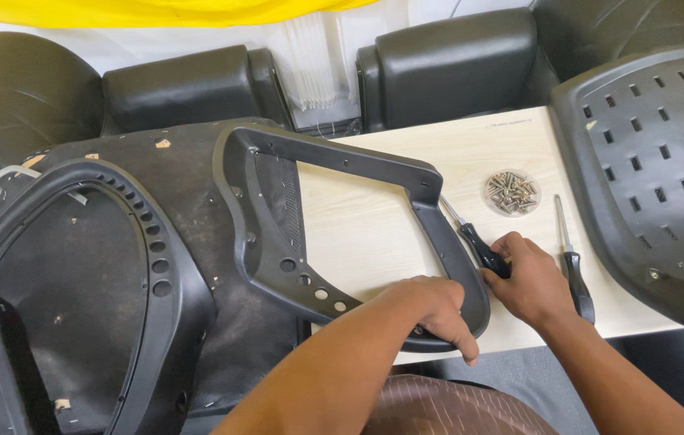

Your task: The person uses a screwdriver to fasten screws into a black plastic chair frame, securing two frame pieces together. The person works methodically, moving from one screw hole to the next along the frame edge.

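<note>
Pale table (pixel 374 234); frame (pixel 342 234), screws (pixel 511 192), screwdrivers (pixel 574 270)

One head-worn camera looks steeply down, close over the wooden table (pixel 374 234).

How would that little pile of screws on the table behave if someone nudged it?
The screws would probably scatter, since they lie loose in a heap. Being small and round-shanked, some may roll across the smooth table. They look like metal, so likely heavy for their size.
</note>
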